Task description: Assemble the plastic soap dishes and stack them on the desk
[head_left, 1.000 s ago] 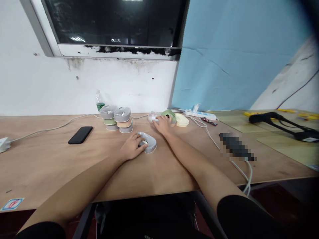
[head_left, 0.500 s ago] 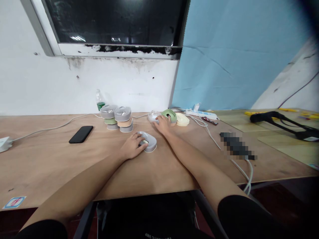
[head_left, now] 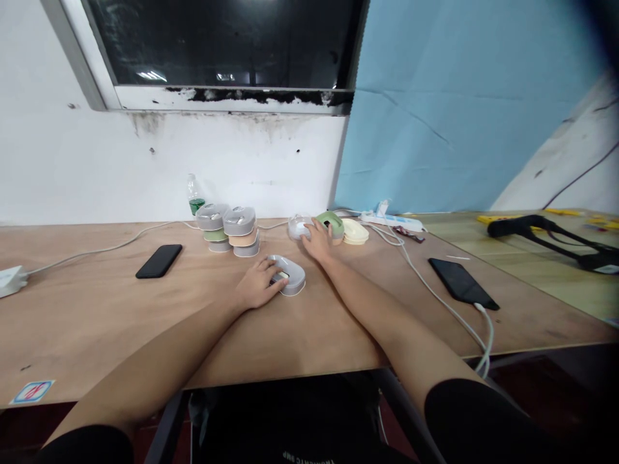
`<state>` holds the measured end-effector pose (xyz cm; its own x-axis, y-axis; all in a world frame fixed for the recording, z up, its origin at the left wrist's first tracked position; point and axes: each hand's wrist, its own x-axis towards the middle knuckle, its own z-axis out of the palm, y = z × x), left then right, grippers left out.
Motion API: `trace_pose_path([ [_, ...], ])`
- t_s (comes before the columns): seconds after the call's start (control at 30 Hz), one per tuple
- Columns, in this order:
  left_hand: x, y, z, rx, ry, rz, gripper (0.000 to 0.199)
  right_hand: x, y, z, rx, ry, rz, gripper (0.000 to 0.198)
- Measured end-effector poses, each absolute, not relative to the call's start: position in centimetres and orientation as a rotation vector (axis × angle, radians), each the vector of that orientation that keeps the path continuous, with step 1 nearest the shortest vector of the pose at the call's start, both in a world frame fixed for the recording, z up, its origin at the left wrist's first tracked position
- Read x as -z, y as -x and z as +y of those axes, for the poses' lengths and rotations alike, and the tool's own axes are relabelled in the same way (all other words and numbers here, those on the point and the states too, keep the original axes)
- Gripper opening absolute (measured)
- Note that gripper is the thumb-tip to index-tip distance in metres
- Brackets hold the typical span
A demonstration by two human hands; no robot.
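My left hand (head_left: pixel 258 283) is closed around the left end of a grey oval box (head_left: pixel 293 276) on the table, thumb at the front and fingers over the top. A small pale piece shows at the box's top beside the thumb. Farther back, my right hand (head_left: pixel 320 241) reaches to clear plastic lids (head_left: pixel 298 225), its fingers apart at their right edge. One finger lies by a green box (head_left: pixel 331 223) with a dark opening, just right of the lids. Cream lids (head_left: pixel 355 232) lie stacked beside it. Whether the right fingers grip anything is not plain.
Left of centre stand two stacks of lidded boxes (head_left: pixel 239 222), with a plastic bottle (head_left: pixel 194 193) behind. One black phone (head_left: pixel 159 261) lies at the left, another (head_left: pixel 463 282) at the right on a white cable. A power strip (head_left: pixel 394 222) sits at the back.
The fingers of my right hand have shifted slightly and lifted at the lids' edge. My left hand stays on the grey box. The view has moved very slightly.
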<state>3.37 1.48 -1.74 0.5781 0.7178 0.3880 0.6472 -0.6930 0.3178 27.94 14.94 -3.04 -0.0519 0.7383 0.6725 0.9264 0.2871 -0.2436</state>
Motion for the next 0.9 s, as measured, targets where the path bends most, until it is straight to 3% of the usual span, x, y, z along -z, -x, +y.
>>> trace_pose_path([
  [0.23, 2.0, -3.1, 1.7, -0.692, -2.681, 1.144, 0.074, 1.9, -27.2, 13.2, 0.338, 1.332, -1.822, 0.037],
  [0.47, 1.3, -3.7, 1.3, -0.879, -2.552, 1.099, 0.041, 1.3, -27.8, 7.4, 0.063, 0.944, -2.122, 0.038],
  [0.7, 1.0, -3.7, 1.7, -1.200, -2.154, 1.304, 0.038, 0.4, -27.1, 5.8, 0.058, 0.785, -2.164, 0.060],
  [0.9, 0.6, -3.6, 1.1, -1.249, -2.291, 1.128, 0.031, 1.1, -27.0, 6.4, 0.168, 0.904, -2.037, 0.038],
])
